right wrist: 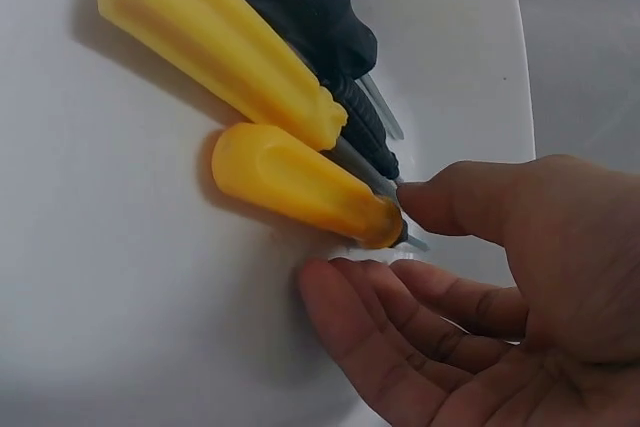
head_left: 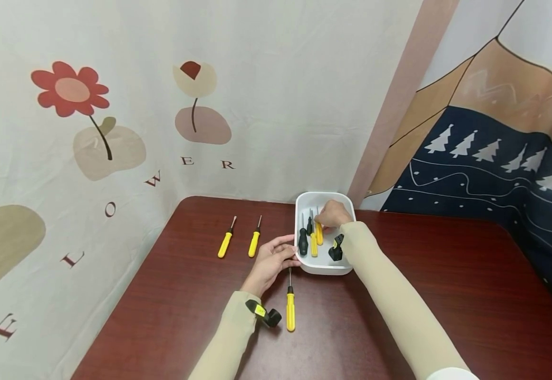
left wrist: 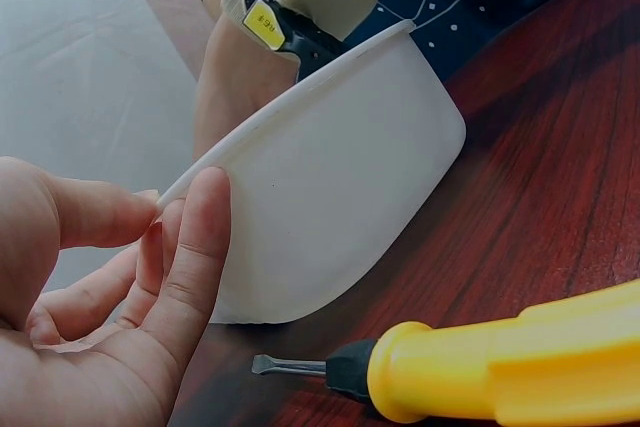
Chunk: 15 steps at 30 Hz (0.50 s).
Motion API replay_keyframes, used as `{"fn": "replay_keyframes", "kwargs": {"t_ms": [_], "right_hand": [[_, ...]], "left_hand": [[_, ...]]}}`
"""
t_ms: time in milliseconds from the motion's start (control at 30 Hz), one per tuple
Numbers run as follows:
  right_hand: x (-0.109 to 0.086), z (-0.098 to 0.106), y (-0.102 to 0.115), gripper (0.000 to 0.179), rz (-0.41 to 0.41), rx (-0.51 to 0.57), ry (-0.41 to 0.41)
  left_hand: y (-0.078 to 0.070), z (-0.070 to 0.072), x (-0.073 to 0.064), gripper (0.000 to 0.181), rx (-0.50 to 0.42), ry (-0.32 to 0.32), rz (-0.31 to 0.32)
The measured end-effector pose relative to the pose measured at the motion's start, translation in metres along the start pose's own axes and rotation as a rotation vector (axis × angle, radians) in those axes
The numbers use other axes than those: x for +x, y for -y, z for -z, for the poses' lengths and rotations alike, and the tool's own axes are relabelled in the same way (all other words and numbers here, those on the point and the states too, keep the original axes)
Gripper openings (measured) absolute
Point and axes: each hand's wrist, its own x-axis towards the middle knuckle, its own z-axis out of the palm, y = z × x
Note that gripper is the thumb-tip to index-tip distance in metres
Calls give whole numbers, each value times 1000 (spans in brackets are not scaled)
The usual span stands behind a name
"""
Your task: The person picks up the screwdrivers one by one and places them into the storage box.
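Note:
A white plastic box (head_left: 325,270) stands at the back of the table. My left hand (head_left: 270,262) pinches its left rim, thumb on top and a finger against the outer wall, as the left wrist view shows. Inside the box, my right hand (head_left: 334,214) is beside a short yellow screwdriver (right wrist: 300,187). Its thumb and fingers are spread on either side of the shaft end of that handle. Alongside lie another yellow screwdriver (right wrist: 215,42), a thick black-handled screwdriver (head_left: 302,243) and a smaller black-handled one (right wrist: 362,122).
On the table in front of the box lies a yellow screwdriver (head_left: 290,311), its tip near my left hand. Two more, a left yellow screwdriver (head_left: 225,244) and a right yellow screwdriver (head_left: 254,243), lie farther left. A printed curtain (head_left: 276,105) hangs behind the table.

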Motion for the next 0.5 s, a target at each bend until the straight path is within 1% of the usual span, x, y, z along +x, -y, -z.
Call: {"fn": "replay_keyframes", "kwargs": {"t_ms": [133,300,500], "right_hand": [[-2,4,-1,21,-5,-21,5],[-5,8,-4,26,23,-40,30],[-13,13,-8,49,106,-92,43]], "left_hand": [[-1,-1,-1,43,6,-4,4],[-2,-1,-2,43,8,-7,8],[-1,-1,-1,43,0,-3,9]]}}
